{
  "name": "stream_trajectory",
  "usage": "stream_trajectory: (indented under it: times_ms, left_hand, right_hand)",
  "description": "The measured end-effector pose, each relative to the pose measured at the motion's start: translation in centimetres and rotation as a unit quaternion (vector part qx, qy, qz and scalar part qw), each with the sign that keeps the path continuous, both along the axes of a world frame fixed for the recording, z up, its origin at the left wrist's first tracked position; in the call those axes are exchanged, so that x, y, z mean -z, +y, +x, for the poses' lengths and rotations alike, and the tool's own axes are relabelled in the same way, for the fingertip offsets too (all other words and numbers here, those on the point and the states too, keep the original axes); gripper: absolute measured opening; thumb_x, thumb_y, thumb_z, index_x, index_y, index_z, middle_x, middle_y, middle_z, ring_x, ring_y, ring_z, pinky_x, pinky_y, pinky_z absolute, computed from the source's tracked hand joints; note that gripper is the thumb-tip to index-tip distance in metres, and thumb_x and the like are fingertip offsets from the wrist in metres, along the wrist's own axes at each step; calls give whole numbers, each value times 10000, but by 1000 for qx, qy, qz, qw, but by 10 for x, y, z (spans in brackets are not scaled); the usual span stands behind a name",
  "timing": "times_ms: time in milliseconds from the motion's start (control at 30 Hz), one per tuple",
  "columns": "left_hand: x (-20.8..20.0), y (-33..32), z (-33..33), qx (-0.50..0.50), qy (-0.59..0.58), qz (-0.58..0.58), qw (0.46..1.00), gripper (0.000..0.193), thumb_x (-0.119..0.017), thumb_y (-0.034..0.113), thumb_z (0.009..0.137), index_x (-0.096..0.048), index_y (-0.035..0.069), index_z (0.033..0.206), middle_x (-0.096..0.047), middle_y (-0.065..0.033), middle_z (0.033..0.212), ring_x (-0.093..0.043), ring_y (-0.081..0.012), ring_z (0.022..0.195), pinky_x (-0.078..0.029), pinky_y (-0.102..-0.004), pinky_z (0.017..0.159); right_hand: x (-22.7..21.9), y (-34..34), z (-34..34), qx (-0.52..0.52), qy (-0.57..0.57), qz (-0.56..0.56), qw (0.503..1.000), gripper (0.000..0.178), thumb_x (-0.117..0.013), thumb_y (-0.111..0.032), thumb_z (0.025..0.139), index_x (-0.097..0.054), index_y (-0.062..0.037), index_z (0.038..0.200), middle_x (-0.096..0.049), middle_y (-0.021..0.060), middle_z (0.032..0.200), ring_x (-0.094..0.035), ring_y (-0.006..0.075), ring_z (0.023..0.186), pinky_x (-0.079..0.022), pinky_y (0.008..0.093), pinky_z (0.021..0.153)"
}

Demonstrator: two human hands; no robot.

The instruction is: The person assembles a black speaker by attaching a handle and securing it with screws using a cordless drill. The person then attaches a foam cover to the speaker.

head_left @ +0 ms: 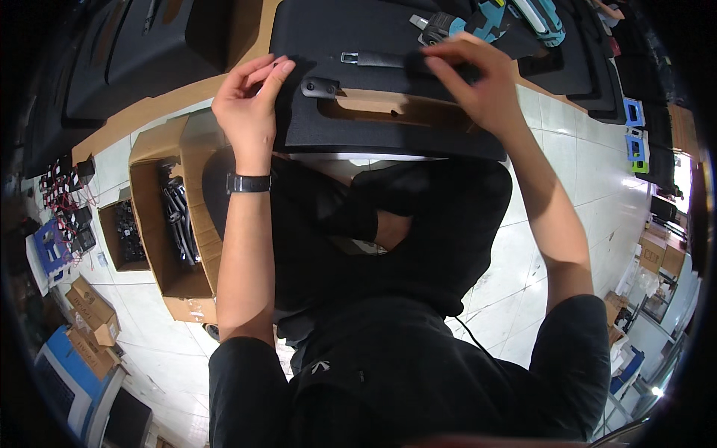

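Note:
In front of me lies a black molded panel [299, 127] with a long recessed slot [366, 106] near its front edge. A black plastic end cap [320, 88] with round holes sits at the slot's left end. Behind the slot rests a black strap handle [381, 60] with a metal-edged end at its left. My left hand [250, 93] hovers over the panel's left edge, thumb and index finger pinched; what is between them is too small to make out. My right hand [482, 78], slightly blurred, is above the strap's right end, thumb and fingertips a little apart.
Teal-and-black power tools [467, 26] lie on the panel's far right. At my left stand an open cardboard box [142, 216] of long dark parts and a smaller box [110, 235] of black pieces. More molded panels [97, 67] lie at the far left.

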State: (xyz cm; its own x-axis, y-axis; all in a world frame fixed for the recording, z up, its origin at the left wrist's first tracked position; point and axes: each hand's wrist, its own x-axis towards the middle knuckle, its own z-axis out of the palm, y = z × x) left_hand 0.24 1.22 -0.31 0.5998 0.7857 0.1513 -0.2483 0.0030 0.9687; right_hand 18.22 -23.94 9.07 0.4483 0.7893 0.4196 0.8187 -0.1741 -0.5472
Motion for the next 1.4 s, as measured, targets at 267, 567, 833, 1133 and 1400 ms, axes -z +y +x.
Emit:
stream_trajectory:
  times_ms: [267, 567, 833, 1133, 1400]
  left_hand:
    - [-5, 12, 36, 107, 129, 163, 972, 193, -886, 164, 886, -839, 30, 1015, -804, -33, 943, -658, -96, 876, -514, -257, 831]
    - [3, 10, 46, 53, 207, 337, 917, 243, -922, 340, 800, -874, 156, 951, -806, -56, 878, -642, -223, 858, -536, -363, 832]
    - [-2, 7, 46, 42, 175, 368, 912, 254, -933, 288, 786, -864, 106, 950, -806, -88, 897, -705, -266, 847, -562, -377, 791]
    - [-23, 0, 50, 48, 208, 512, 832, 202, -899, 216, 843, -833, 47, 932, -809, -131, 947, -775, -273, 858, -596, -359, 787]
    - [-21, -4, 50, 43, 199, 513, 834, 182, -873, 185, 836, -793, 23, 862, -783, -128, 857, -756, -324, 768, -589, -379, 713]
  right_hand:
    - [44, -85, -8, 278, 213, 150, 924, 154, -809, -179, 959, -803, -60, 1057, -753, 15, 892, -672, 82, 809, -519, 243, 788]
    - [71, -68, -40, 274, 98, 141, 946, 86, -809, -96, 910, -775, -39, 964, -725, 59, 896, -703, 157, 796, -533, 279, 748]
    - [77, -66, -47, 263, 31, 176, 948, 92, -830, -53, 860, -753, -35, 907, -706, 68, 865, -696, 170, 776, -544, 294, 689]
    - [79, -64, -49, 261, -54, 187, 946, 143, -879, -79, 793, -762, -67, 874, -691, 37, 839, -673, 196, 777, -559, 315, 704]
    - [85, -63, -48, 242, -62, 200, 947, 157, -886, -97, 792, -766, -54, 883, -689, 34, 847, -675, 200, 792, -558, 310, 708]
